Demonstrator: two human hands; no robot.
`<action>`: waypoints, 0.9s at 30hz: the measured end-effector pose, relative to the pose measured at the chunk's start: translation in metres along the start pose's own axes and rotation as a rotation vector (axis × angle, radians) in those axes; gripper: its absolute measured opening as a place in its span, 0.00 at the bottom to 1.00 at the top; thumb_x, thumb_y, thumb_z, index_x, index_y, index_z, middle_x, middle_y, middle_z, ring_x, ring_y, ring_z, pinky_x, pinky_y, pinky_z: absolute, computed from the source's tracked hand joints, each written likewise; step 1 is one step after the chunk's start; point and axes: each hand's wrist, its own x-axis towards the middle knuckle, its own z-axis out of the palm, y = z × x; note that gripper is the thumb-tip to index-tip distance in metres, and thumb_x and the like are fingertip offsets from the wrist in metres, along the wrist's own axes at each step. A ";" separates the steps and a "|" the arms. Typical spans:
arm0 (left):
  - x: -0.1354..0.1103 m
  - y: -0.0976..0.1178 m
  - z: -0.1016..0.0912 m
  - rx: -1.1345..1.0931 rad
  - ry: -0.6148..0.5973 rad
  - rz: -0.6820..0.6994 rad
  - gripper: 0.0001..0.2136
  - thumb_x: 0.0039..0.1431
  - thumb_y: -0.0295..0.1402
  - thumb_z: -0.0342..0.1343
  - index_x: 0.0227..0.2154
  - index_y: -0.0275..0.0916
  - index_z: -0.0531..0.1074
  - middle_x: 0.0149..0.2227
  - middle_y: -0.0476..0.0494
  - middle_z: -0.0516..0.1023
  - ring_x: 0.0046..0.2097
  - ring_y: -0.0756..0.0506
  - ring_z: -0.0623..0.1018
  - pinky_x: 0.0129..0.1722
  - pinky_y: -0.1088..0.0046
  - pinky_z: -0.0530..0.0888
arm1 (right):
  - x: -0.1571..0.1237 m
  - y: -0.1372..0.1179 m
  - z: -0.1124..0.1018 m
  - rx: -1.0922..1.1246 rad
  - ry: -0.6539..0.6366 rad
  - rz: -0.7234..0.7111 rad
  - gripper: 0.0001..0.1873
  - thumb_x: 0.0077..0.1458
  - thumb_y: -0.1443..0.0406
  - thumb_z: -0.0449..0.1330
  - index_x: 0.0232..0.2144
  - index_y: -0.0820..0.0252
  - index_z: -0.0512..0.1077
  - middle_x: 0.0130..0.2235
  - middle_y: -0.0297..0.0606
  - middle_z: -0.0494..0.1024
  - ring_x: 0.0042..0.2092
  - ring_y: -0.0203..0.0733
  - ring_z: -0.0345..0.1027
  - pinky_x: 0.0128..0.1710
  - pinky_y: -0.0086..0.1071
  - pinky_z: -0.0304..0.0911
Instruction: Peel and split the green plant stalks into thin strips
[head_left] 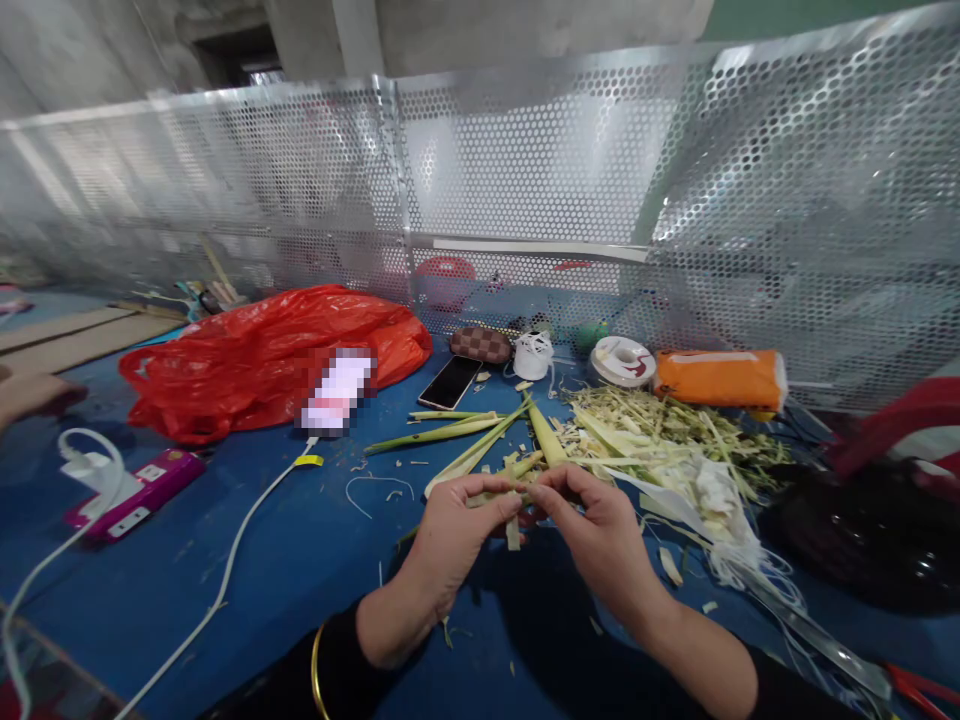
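My left hand point(457, 535) and my right hand point(592, 530) meet over the blue table point(300, 560), fingers pinched together on pale green leaf strips point(517, 495). Both hands grip the same folded bundle of strips, thumbs on top. Long loose leaf strips point(457, 430) fan out just beyond the hands. A heap of leaf trimmings point(667, 440) lies to the right of them.
A red plastic bag point(262, 360) lies at the left, a charging phone point(337, 390) on it, another phone point(450, 382) nearby. A pink device point(135, 490), white string roll point(534, 355), tape roll point(621, 360), orange packet point(720, 378) and perforated metal screen point(525, 200) surround the area.
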 end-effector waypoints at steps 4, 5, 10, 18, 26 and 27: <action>0.000 0.001 -0.002 0.005 -0.057 -0.050 0.10 0.44 0.33 0.67 0.28 0.32 0.77 0.20 0.44 0.78 0.23 0.49 0.75 0.27 0.75 0.70 | -0.003 -0.004 -0.003 -0.258 0.008 -0.196 0.11 0.58 0.62 0.57 0.25 0.58 0.71 0.25 0.35 0.74 0.30 0.40 0.68 0.33 0.32 0.61; 0.001 0.001 -0.003 -0.033 -0.070 -0.070 0.10 0.45 0.33 0.67 0.29 0.32 0.77 0.20 0.45 0.77 0.23 0.49 0.75 0.27 0.75 0.70 | -0.002 -0.005 -0.006 -0.260 0.000 -0.211 0.09 0.58 0.62 0.56 0.26 0.58 0.71 0.27 0.35 0.75 0.32 0.40 0.68 0.34 0.32 0.61; 0.002 0.001 -0.007 -0.343 -0.172 -0.160 0.07 0.50 0.30 0.64 0.32 0.36 0.74 0.20 0.51 0.74 0.18 0.56 0.69 0.25 0.78 0.69 | 0.015 -0.017 -0.026 -0.120 -0.014 -0.179 0.09 0.57 0.62 0.55 0.40 0.56 0.72 0.40 0.38 0.77 0.42 0.42 0.70 0.39 0.32 0.63; -0.001 0.000 -0.009 -0.443 -0.192 -0.218 0.11 0.49 0.30 0.65 0.35 0.35 0.73 0.19 0.53 0.71 0.18 0.56 0.69 0.26 0.77 0.71 | 0.014 -0.021 -0.017 -0.157 -0.179 -0.201 0.07 0.52 0.69 0.61 0.24 0.56 0.76 0.27 0.32 0.78 0.33 0.40 0.70 0.36 0.32 0.61; 0.003 -0.001 -0.012 -0.479 -0.176 -0.291 0.08 0.51 0.25 0.61 0.35 0.33 0.71 0.19 0.52 0.72 0.17 0.56 0.68 0.20 0.81 0.68 | 0.010 -0.011 -0.010 -0.131 -0.255 -0.173 0.08 0.55 0.71 0.58 0.26 0.59 0.74 0.28 0.33 0.78 0.33 0.38 0.70 0.37 0.30 0.62; 0.004 -0.001 -0.012 -0.483 -0.179 -0.292 0.07 0.52 0.24 0.61 0.34 0.33 0.70 0.19 0.51 0.72 0.17 0.56 0.68 0.19 0.82 0.67 | 0.010 -0.008 -0.009 -0.187 -0.232 -0.236 0.09 0.56 0.71 0.57 0.25 0.59 0.73 0.27 0.33 0.77 0.32 0.38 0.69 0.39 0.32 0.61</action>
